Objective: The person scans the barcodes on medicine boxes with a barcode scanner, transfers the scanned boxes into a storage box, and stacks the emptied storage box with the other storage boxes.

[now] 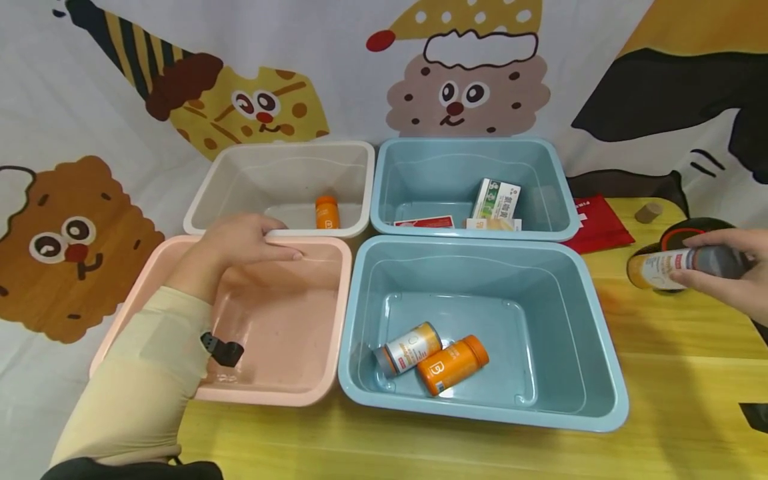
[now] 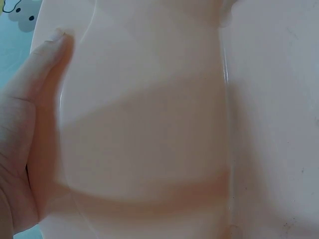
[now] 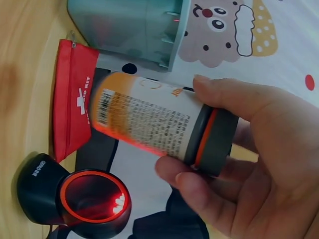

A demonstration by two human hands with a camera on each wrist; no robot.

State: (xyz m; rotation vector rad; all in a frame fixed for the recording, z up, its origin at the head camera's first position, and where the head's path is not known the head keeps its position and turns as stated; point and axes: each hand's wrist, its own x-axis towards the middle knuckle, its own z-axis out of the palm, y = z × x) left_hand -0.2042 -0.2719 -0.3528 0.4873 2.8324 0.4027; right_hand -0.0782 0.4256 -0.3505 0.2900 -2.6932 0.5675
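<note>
At the right of the head view, my right hand (image 1: 729, 273) grips a supplement bottle (image 1: 666, 267) by its dark capped end. Its barcode label (image 3: 134, 117) shows in the right wrist view, with red light along its lower side. Close by is a black barcode scanner (image 3: 94, 201) with a glowing red ring. My left hand (image 1: 252, 241) holds the far rim of the pink bin (image 1: 341, 300), thumb (image 2: 37, 69) along the inner wall; its other fingers are partly hidden. A similar bottle (image 1: 411, 348) and an orange bottle (image 1: 454, 365) lie in the near blue bin (image 1: 600, 333).
Behind stand a beige bin (image 1: 204, 193) with an orange bottle (image 1: 327, 213) and another blue bin (image 1: 558, 180) with medicine boxes (image 1: 497, 200). A red first-aid pouch (image 1: 603, 227) and a small brown cylinder (image 1: 648, 213) lie on the wooden table (image 1: 678, 373). A patterned cloth hangs behind.
</note>
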